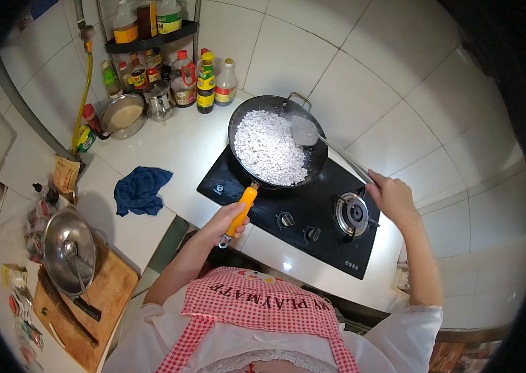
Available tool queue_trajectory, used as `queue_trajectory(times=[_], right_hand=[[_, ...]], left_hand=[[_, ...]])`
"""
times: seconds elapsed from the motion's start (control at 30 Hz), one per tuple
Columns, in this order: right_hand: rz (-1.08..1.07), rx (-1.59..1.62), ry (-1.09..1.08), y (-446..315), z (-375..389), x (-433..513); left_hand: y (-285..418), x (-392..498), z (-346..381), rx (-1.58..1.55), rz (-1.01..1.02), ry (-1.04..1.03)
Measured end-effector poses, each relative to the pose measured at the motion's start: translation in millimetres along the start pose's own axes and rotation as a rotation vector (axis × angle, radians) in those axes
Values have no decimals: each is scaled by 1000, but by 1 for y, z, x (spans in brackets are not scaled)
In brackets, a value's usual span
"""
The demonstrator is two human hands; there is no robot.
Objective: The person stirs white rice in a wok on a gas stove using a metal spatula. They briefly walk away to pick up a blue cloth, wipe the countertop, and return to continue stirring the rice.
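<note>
A black wok [316, 163] sits over the left side of the gas hob [263, 210], with a heap of white crumbly food [267, 144] in it. Its orange handle [243, 212] points towards me, and my left hand [226, 224] is wrapped around it. My right hand [393, 198] grips the far end of a metal spatula [344, 156]. The spatula's broad blade rests at the right side of the food, inside the wok. What lies beneath the food is hidden.
A bare burner [355, 213] is on the right. Sauce bottles [206, 84] and a metal pan of pale liquid [124, 116] stand at the back left. A blue cloth [142, 191] lies on the counter; a steel bowl [69, 252] and a knife [87, 308] are on the cutting board [113, 289].
</note>
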State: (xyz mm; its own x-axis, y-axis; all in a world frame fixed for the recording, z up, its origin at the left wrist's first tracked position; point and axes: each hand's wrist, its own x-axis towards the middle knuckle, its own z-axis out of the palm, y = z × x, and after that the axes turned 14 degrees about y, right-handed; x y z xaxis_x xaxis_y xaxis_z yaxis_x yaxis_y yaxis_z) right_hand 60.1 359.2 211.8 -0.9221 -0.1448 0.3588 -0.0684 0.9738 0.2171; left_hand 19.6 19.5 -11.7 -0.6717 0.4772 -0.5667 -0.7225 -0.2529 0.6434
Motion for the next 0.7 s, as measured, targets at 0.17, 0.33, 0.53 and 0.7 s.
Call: queue_trajectory(times=[0.17, 0.33, 0.53, 0.7], right_hand=[[399, 221, -580, 24, 36, 45], [639, 815, -521, 1, 104, 35], [241, 341, -111, -9, 83, -3], [190, 200, -68, -2, 69, 16]], left_hand=[[-1, 2, -1, 14, 0, 13], [0, 2, 1, 15, -9, 31], [1, 0, 1, 36, 2, 20], [0, 0, 1, 42, 10, 13]])
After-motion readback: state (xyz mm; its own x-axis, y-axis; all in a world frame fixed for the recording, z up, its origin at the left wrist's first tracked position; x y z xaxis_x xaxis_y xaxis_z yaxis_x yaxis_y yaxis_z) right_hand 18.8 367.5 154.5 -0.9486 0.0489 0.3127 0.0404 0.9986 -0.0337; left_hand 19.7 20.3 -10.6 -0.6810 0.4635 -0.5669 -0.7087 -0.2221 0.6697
